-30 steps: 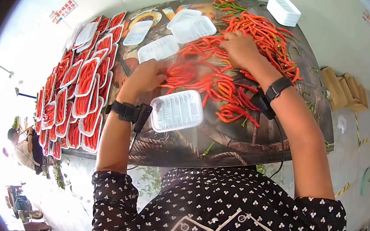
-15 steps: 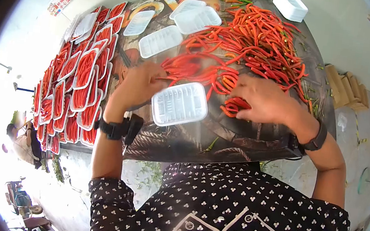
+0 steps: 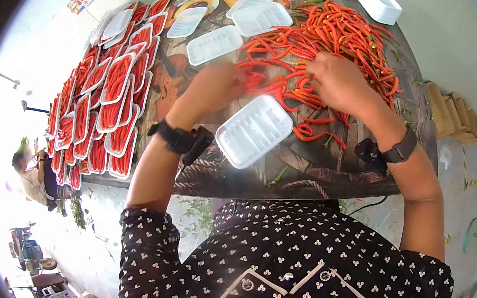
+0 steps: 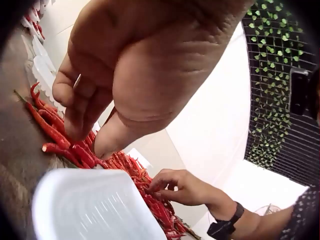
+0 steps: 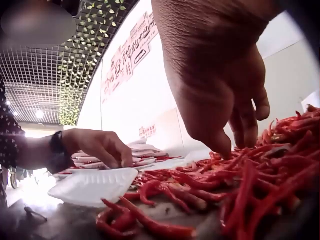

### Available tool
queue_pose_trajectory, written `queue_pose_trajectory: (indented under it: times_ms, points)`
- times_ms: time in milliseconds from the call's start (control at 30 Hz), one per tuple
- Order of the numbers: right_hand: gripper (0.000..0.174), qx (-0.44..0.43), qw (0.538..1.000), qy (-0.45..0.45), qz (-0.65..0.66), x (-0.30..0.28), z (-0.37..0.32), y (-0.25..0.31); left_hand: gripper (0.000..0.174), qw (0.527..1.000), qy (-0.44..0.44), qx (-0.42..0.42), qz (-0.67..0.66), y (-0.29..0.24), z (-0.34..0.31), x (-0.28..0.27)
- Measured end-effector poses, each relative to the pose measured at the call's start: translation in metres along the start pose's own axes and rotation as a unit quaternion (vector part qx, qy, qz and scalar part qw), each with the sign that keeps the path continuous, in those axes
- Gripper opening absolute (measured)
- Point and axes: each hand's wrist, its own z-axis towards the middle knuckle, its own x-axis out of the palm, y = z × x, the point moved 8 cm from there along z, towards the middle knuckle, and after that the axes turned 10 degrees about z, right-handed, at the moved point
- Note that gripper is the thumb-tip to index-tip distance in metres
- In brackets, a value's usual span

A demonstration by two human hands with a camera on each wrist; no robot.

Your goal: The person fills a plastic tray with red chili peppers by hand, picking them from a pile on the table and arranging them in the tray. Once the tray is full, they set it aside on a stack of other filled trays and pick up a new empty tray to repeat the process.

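Long red chillies (image 3: 302,91) lie loose across the table and rise into a large heap (image 3: 348,34). My left hand (image 3: 213,86), blurred in the head view, is at the left end of the loose chillies. In the left wrist view, its thumb and fingers (image 4: 75,125) pinch around a few chillies (image 4: 82,156). My right hand (image 3: 341,84) reaches down at the near edge of the heap, thumb and fingertips among the chillies in the right wrist view; I cannot tell whether it grips any. A white ribbed plastic tray (image 3: 254,132) sits tilted between the hands, nearer my body.
Chilli-filled trays (image 3: 117,80) are piled on the left. Several white trays (image 3: 215,45) lie at the back, and a stack of trays (image 3: 380,4) stands at the far right corner. Cardboard (image 3: 451,112) is beyond the right edge. A person (image 3: 33,174) is at far left.
My right hand drew in over the near chillies, then moved back up to the heap. My left hand shifted up and right. The near tray turned and slid to the right.
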Motion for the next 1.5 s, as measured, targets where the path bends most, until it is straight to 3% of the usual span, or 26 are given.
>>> queue_pose_trajectory:
  times_ms: [67, 167, 300, 367, 400, 467, 600, 667, 800, 900, 967, 1067, 1167, 1200, 1367, 1500]
  points:
    - [0.015, 0.006, 0.992, 0.112, 0.057, 0.011, -0.002, 0.031, 0.016, 0.996, -0.06, 0.06, 0.037, -0.005, 0.009, 0.001]
    - [0.025, -0.069, 0.987, 0.108, 0.097, 0.029, -0.011, 0.054, 0.017, 0.994, -0.011, 0.054, 0.093, -0.012, 0.014, 0.004]
    - [0.034, -0.076, 0.98, 0.139, 0.119, 0.035, -0.022, 0.072, 0.012, 0.993, -0.035, 0.049, 0.102, -0.004, 0.011, 0.008]
    - [0.035, -0.095, 0.979, 0.125, 0.127, 0.035, -0.025, 0.077, 0.011, 0.997, -0.037, 0.014, -0.06, 0.012, 0.009, 0.003]
    - [0.036, -0.088, 0.978, 0.15, 0.114, 0.039, -0.026, 0.078, 0.011, 0.998, -0.036, 0.014, -0.059, 0.01, 0.006, -0.003]
    - [0.036, -0.082, 0.975, 0.177, 0.101, 0.044, -0.028, 0.08, 0.012, 0.992, -0.017, -0.078, -0.093, 0.02, -0.002, -0.009]
    - [0.039, -0.094, 0.968, 0.197, 0.126, 0.06, -0.031, 0.085, 0.016, 0.998, 0.002, -0.043, -0.044, 0.013, 0.003, 0.002]
    - [0.04, -0.106, 0.967, 0.188, 0.136, 0.061, -0.031, 0.09, 0.02, 0.999, -0.022, 0.03, 0.025, -0.005, 0.012, 0.006]
    - [0.042, -0.077, 0.965, 0.229, 0.105, 0.065, -0.035, 0.091, 0.023, 0.998, -0.014, 0.024, 0.055, -0.006, 0.026, 0.013]
    - [0.044, -0.069, 0.966, 0.224, 0.113, 0.065, -0.039, 0.089, 0.021, 0.997, 0.049, -0.004, 0.055, 0.001, 0.027, 0.017]
    - [0.045, -0.064, 0.966, 0.219, 0.122, 0.066, -0.04, 0.087, 0.017, 0.996, -0.002, -0.018, -0.083, 0.013, 0.019, 0.006]
    - [0.046, -0.078, 0.967, 0.192, 0.151, 0.067, -0.038, 0.085, 0.016, 0.988, -0.02, -0.033, -0.15, 0.019, -0.002, -0.014]
    - [0.044, -0.083, 0.966, 0.182, 0.165, 0.068, -0.03, 0.084, 0.014, 0.988, -0.01, -0.083, -0.127, 0.002, -0.042, -0.043]
    - [0.045, -0.073, 0.966, 0.199, 0.15, 0.065, -0.026, 0.085, 0.012, 0.995, -0.014, -0.055, -0.087, 0.001, -0.052, -0.043]
    - [0.045, -0.083, 0.964, 0.201, 0.152, 0.067, -0.019, 0.087, 0.011, 0.995, -0.06, -0.035, -0.077, -0.005, -0.101, -0.033]
    - [0.046, -0.065, 0.962, 0.216, 0.157, 0.065, -0.016, 0.092, 0.013, 0.998, -0.013, -0.055, -0.038, -0.001, -0.113, -0.013]
